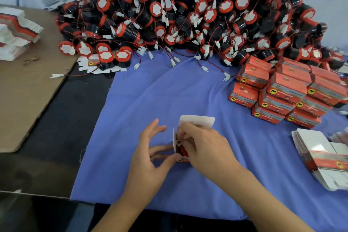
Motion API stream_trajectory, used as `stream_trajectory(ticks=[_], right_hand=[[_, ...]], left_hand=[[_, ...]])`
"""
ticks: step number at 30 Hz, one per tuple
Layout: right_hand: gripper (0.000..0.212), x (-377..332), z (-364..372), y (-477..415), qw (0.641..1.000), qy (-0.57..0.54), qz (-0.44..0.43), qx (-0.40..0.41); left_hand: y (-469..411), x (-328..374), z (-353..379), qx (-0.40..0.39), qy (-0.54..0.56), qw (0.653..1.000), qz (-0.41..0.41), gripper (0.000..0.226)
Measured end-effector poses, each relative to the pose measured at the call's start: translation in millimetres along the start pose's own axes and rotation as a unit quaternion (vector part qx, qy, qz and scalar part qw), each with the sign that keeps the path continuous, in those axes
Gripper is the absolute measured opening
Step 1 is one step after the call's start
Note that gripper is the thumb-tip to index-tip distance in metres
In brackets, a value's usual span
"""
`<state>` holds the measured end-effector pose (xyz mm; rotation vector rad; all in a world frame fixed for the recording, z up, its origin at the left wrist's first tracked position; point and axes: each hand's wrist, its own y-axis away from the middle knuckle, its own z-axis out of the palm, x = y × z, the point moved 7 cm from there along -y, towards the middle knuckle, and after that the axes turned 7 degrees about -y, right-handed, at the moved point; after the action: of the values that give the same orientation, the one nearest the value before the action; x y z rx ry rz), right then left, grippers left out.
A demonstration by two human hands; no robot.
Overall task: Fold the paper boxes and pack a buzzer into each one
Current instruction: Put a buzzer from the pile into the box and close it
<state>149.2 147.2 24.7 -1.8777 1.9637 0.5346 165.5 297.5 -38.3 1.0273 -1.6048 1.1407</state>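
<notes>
Steadied by left hand [150, 149], thumb pinching lower edge of small red-and-white paper box [180, 145] on blue cloth-covered table [150, 90]. Right hand [203, 147] fingertips pinched inside, tucking red-rimmed black buzzer [183, 149] and wire. Best pressed fully down before closing white top flap [197, 119].

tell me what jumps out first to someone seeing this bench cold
The huge pile of red-and-black buzzers heaped across the back of the blue cloth. Next, the stack of closed red boxes at right, and both hands working an open box near the middle.
</notes>
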Motion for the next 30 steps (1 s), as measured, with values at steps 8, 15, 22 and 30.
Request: stream_trajectory(ticks=[8,15,22,30], right_hand=[[0.024,-3,7,5,0.998,0.028,-0.05,-0.028],[0.025,3,11,8,0.993,0.024,-0.115,-0.011],[0.019,67,-9,44,0.832,-0.417,0.033,0.364],[0.035,72,27,27,0.832,-0.521,0.043,0.187]], left_hand=[[0,-4,3,-0.023,-0.004,1.0,-0.002,0.057],[1,-1,11,-0.07,-0.083,0.993,0.042,0.032],[9,2,22,-0.084,-0.218,0.968,0.088,0.027],[6,10,18,-0.053,-0.217,0.969,0.104,0.033]])
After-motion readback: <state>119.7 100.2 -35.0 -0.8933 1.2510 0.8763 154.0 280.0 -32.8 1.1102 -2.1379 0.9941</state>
